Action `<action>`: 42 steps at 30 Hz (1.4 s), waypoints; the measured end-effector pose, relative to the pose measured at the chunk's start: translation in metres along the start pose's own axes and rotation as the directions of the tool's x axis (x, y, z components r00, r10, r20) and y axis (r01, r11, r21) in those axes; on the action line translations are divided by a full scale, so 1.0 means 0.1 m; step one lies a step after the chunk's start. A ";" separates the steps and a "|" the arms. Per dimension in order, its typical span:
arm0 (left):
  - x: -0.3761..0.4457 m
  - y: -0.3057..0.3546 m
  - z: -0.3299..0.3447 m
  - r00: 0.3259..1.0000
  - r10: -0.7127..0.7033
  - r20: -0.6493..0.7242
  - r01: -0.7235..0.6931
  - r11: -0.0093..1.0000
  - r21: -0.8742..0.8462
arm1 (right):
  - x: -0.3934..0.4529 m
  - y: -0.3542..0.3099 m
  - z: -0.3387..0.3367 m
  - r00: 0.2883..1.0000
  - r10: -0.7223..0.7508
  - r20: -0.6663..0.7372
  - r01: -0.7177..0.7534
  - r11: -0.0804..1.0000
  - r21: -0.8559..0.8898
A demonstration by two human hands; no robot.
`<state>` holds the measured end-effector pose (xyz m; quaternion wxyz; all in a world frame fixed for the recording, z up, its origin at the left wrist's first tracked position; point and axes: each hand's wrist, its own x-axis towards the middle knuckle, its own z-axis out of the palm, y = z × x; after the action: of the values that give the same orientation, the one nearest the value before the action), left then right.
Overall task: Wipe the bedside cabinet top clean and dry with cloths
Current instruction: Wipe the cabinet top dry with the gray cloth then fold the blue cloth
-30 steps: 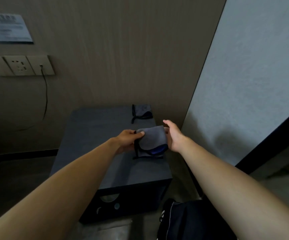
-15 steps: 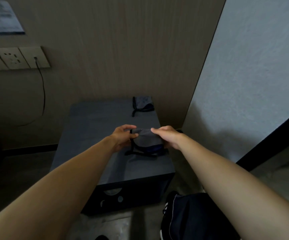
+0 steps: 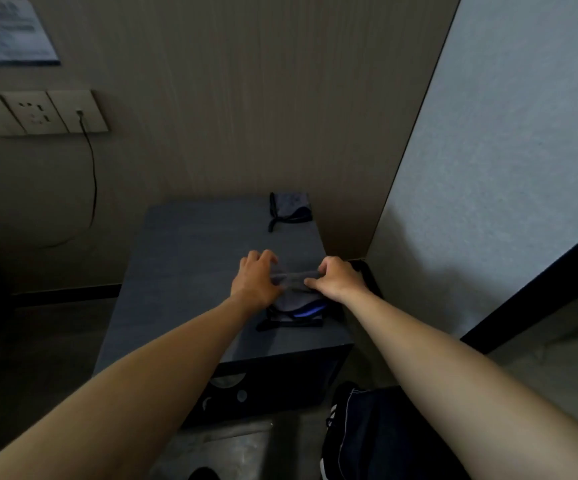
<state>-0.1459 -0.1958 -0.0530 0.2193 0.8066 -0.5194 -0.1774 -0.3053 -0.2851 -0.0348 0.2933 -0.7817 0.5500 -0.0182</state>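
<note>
Cloth [image 3: 294,299] sits mid-frame on the dark cabinet surface [image 3: 183,258], its top edge pinched between left hand [image 3: 254,280] and right hand [image 3: 336,278], both closed on it; second cloth [image 3: 289,206] lies at the cabinet's upper right corner.

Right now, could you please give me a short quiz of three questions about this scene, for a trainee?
1. True or false: both hands hold the same grey cloth.
2. Where does the second cloth lie on the cabinet top? A) far right corner, near the wall B) front left corner C) under the hands
3. Fill in: a black cable hangs from the wall ____.

Key:
1. True: the left hand and the right hand both pinch it.
2. A
3. socket
</note>
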 end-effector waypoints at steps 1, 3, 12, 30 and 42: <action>-0.03 0.03 0.03 0.998 0.042 -0.046 -0.040 0.998 0.044 | -0.02 0.00 0.03 0.998 -0.031 -0.062 0.027 0.997 -0.072; -0.08 0.10 0.10 0.988 0.129 -0.079 -0.123 0.990 0.074 | -0.06 -0.01 0.11 0.964 -0.180 -0.198 0.139 0.969 -0.202; -0.30 -0.02 0.51 0.945 0.176 0.274 -0.267 0.901 0.342 | -0.24 0.06 0.62 0.961 -0.274 0.037 0.267 0.884 -0.384; 0.65 -0.01 0.58 0.960 0.071 0.272 -0.186 0.886 0.424 | 0.74 0.06 0.62 0.942 -0.324 -0.092 0.233 0.825 -0.515; 1.36 0.05 0.53 0.957 0.059 0.283 -0.178 0.892 0.415 | 1.37 -0.04 0.40 0.943 -0.318 -0.095 0.237 0.846 -0.478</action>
<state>-0.1223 -0.3314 -0.1028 -0.0272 0.7709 -0.6189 -0.1480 -0.2337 -0.3863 -0.1063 0.0459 -0.8956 0.4424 0.0037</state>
